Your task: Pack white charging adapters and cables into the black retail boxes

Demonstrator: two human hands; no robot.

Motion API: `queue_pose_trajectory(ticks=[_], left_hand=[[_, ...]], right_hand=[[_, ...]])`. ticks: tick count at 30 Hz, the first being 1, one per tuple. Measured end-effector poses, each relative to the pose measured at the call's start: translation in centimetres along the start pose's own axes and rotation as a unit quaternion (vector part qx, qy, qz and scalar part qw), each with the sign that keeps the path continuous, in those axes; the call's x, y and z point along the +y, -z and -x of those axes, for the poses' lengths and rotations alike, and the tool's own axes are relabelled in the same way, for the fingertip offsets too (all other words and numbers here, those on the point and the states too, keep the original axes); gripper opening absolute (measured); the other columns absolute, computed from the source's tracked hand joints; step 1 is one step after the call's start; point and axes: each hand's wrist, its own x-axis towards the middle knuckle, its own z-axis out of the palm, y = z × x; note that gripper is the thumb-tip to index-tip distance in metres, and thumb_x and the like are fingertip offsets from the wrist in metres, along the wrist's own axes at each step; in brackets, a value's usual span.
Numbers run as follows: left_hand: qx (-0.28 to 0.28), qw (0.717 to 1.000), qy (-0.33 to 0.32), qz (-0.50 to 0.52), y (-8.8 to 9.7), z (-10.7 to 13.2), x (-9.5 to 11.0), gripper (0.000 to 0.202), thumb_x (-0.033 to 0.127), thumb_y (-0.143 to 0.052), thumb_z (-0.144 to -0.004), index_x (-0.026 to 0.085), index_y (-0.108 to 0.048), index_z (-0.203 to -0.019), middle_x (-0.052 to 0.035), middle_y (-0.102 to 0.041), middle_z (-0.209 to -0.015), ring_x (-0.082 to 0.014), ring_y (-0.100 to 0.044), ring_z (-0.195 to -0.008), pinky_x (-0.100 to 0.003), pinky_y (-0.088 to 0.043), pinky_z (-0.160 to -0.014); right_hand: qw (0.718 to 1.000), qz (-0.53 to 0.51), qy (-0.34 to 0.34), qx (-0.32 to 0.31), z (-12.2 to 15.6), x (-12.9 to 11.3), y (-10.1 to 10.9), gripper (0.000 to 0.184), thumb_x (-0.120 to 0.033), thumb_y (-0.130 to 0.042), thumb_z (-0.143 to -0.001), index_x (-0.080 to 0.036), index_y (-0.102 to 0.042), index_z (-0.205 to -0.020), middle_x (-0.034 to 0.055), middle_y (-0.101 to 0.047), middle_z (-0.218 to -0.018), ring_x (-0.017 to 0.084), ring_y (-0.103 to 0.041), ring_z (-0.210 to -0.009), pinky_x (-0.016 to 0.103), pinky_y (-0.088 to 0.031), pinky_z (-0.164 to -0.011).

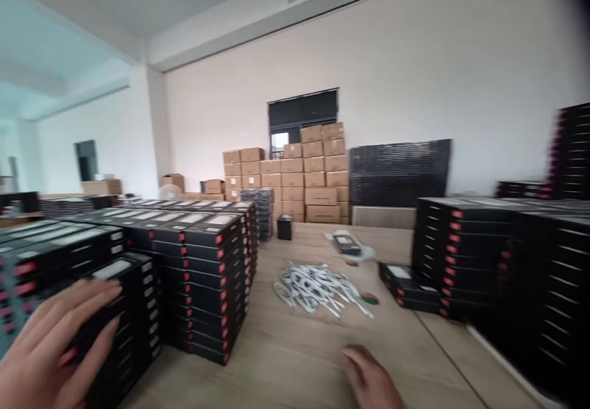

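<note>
Reaching over stacked black boxes (pixel 137 317), the left of two hands (pixel 55 341).

I can't make out a single word or number from here. Just beyond the left grip (pixel 64 338), a black box (pixel 138 277) carries a pale label (pixel 113 269), too blurred to read. To that grip's right, the stacked boxes (pixel 203 295) bear red marks (pixel 219 239), equally illegible. Ahead and right of the right grip (pixel 369 375), a low box's (pixel 417 298) white label (pixel 399 272) is just a smear.
</note>
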Motion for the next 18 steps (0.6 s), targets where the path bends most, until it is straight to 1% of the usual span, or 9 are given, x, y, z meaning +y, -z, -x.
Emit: queue_pose_trajectory(ticks=[2,3,5,7,9,11,13,15,18], left_hand=[[-0.053,0.992,-0.04,0.103,-3.6,0.9,4.8,0.05,0.025,-0.069,-0.075,0.039,-0.061,-0.122,-0.001,-0.069,-0.118,-0.0281,-0.065,-0.105,-0.041,-0.051,-0.095],[-0.086,0.978,-0.08,0.174,-5.8,1.3,7.5,0.048,0.023,-0.069,-0.074,0.036,-0.064,-0.12,-0.0027,-0.072,-0.11,-0.0261,-0.068,-0.095,-0.034,-0.054,-0.084],[-0.212,0.927,-0.063,0.304,-11.0,2.0,13.1,0.039,0.019,-0.063,-0.078,0.032,-0.068,-0.114,-0.0036,-0.074,-0.091,-0.0193,-0.067,-0.073,-0.025,-0.051,-0.066],[-0.313,0.862,0.011,0.399,-16.6,2.8,17.9,0.029,0.02,-0.059,-0.08,0.028,-0.072,-0.104,-0.0049,-0.072,-0.085,-0.0187,-0.064,-0.069,-0.026,-0.047,-0.065],[-0.319,0.804,0.172,0.472,-21.8,3.9,21.1,0.023,0.016,-0.058,-0.076,0.024,-0.074,-0.09,-0.004,-0.069,-0.077,-0.0184,-0.059,-0.068,-0.027,-0.044,-0.068],[-0.324,0.778,0.23,0.487,-25.6,5.5,22.6,0.024,0.014,-0.053,-0.074,0.02,-0.072,-0.087,-0.0023,-0.064,-0.068,-0.0174,-0.055,-0.062,-0.027,-0.042,-0.063],[-0.327,0.759,0.26,0.5,-27.9,7.1,22.9,0.023,0.013,-0.05,-0.074,0.018,-0.069,-0.086,-0.0003,-0.059,-0.064,-0.0164,-0.052,-0.06,-0.026,-0.04,-0.062],[-0.328,0.74,0.277,0.518,-28.8,8.3,22.6,0.019,0.014,-0.051,-0.073,0.018,-0.067,-0.082,0.0007,-0.057,-0.063,-0.0156,-0.051,-0.061,-0.026,-0.039,-0.062],[-0.327,0.716,0.299,0.54,-29.0,8.8,22.1,0.013,0.017,-0.053,-0.072,0.018,-0.065,-0.078,0.0017,-0.055,-0.062,-0.0149,-0.049,-0.06,-0.026,-0.037,-0.06]], right_hand=[[0.996,0.079,-0.032,-0.019,-0.5,-1.4,-0.2,0.032,-0.029,-0.04,-0.089,-0.024,-0.067,-0.073,0.007,-0.072,-0.088,0.024,-0.068,-0.087,0.032,-0.051,-0.076],[0.991,0.118,-0.055,-0.027,-0.8,-1.7,-0.4,0.031,-0.025,-0.04,-0.088,-0.024,-0.066,-0.071,0.0067,-0.071,-0.087,0.023,-0.068,-0.088,0.031,-0.049,-0.074],[0.98,0.168,-0.1,-0.036,-1.5,-1.9,-0.8,0.029,-0.021,-0.042,-0.088,-0.023,-0.064,-0.071,0.0068,-0.07,-0.09,0.022,-0.067,-0.086,0.028,-0.046,-0.07],[0.973,0.191,-0.13,-0.029,-2.2,-1.4,-1.0,0.024,-0.019,-0.044,-0.088,-0.022,-0.065,-0.076,0.0062,-0.068,-0.096,0.02,-0.067,-0.083,0.027,-0.044,-0.068],[0.969,0.201,-0.145,-0.012,-3.1,-0.5,-0.9,0.016,-0.019,-0.049,-0.085,-0.023,-0.065,-0.086,0.0047,-0.066,-0.104,0.019,-0.067,-0.085,0.026,-0.044,-0.071],[0.963,0.213,-0.166,0.016,-4.3,0.8,-0.5,0.019,-0.023,-0.052,-0.084,-0.024,-0.063,-0.099,0.006,-0.063,-0.114,0.021,-0.063,-0.099,0.028,-0.045,-0.079],[0.949,0.228,-0.212,0.055,-5.9,2.4,-0.1,0.029,-0.028,-0.051,-0.085,-0.021,-0.061,-0.112,0.0117,-0.059,-0.124,0.027,-0.056,-0.114,0.034,-0.044,-0.089],[0.931,0.237,-0.265,0.086,-7.6,3.7,0.3,0.036,-0.032,-0.05,-0.085,-0.019,-0.061,-0.117,0.017,-0.056,-0.128,0.034,-0.05,-0.121,0.045,-0.041,-0.093],[0.923,0.22,-0.301,0.099,-9.6,4.9,0.8,0.03,-0.032,-0.055,-0.08,-0.019,-0.068,-0.103,0.0189,-0.061,-0.12,0.04,-0.051,-0.118,0.052,-0.041,-0.091]])
